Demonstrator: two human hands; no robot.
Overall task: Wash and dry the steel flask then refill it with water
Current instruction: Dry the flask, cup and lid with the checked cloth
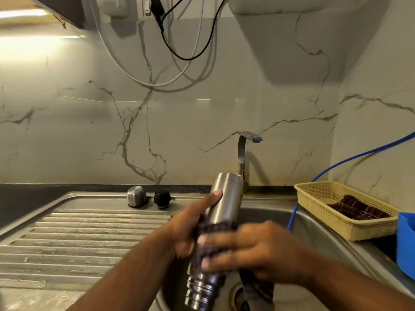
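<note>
The steel flask [226,198] is up in the air over the sink [314,232], tilted, with its flat base pointing up towards the tap [242,153] and its threaded open neck pointing down and towards the person. Both hands are on it. The left hand [190,230] grips the body from the left side, fingers curled behind it and the thumb stretched up along the bare metal. The right hand [258,250] comes in from the right and clasps a dark cloth [215,227] round the flask's middle, fingers lying across the front; it is blurred. The loose end of that cloth hangs below the right hand into the basin.

On the ribbed draining board [89,239] to the left, near its back edge, stand a steel cap [136,196] and a black stopper [162,199], just beside each other and well apart from the flask. To the right of the basin sits a yellow basket [363,230] with another dark cloth [357,209] lying in it. A blue hose [350,160] runs down the wall past it into the sink, and a blue container [406,243] shows at the right edge.
</note>
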